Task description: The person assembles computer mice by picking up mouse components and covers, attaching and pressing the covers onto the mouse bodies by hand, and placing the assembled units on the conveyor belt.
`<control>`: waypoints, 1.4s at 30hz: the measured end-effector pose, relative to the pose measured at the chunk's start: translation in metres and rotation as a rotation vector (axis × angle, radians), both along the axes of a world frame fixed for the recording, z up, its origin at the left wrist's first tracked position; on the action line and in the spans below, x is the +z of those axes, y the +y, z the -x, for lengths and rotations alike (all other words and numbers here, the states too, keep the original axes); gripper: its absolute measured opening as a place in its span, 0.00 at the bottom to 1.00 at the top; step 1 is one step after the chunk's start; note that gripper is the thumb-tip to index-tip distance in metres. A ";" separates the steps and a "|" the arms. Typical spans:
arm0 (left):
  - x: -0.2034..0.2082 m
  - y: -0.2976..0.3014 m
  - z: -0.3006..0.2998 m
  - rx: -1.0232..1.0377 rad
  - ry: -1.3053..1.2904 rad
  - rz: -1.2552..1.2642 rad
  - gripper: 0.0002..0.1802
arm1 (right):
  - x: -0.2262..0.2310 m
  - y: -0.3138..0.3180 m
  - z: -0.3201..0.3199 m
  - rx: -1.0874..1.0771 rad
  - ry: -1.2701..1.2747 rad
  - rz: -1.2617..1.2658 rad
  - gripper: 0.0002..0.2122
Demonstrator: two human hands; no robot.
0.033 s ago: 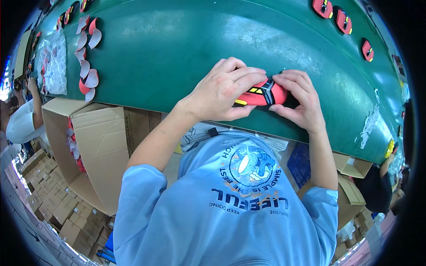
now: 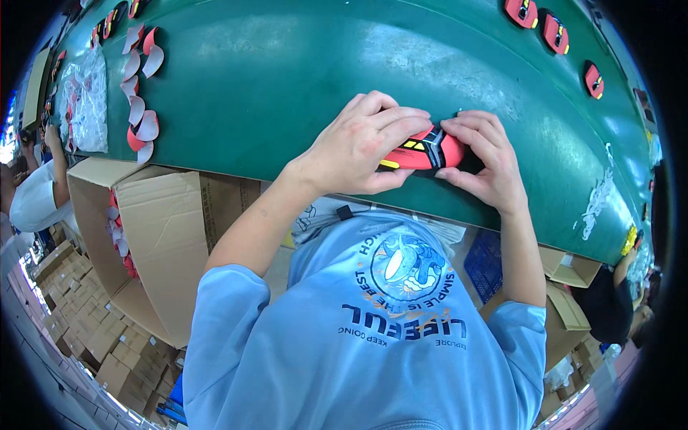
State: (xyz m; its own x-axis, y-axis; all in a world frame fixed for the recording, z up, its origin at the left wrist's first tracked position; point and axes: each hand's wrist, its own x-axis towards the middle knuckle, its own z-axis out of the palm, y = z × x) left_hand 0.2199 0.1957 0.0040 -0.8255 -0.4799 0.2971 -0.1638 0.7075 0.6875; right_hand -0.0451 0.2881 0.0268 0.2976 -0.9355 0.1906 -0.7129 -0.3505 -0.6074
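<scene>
On the near edge of the green table, both hands grip a red rounded toy-like shell [image 2: 450, 152] with black bands, grey lines and yellow patches; it resembles a toy car body. My left hand [image 2: 365, 147] wraps round its left part, thumb on the near side and fingers over the top. At the other end, my right hand [image 2: 487, 158] has its fingers on the far side and its thumb on the near side. The fingers cover much of the shell, and its underside is hidden.
Curved red-and-white pieces [image 2: 147, 125] lie in a row at the left, beside a clear plastic bag [image 2: 84, 100]. An opened cardboard box [image 2: 161, 236] with similar pieces stands below. Several red-and-black shells [image 2: 555, 34] sit at the far right. Other people work at both sides.
</scene>
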 end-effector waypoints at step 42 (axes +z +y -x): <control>0.004 0.010 0.016 -0.051 0.005 0.392 0.31 | -0.011 0.012 -0.003 -0.124 0.056 0.067 0.30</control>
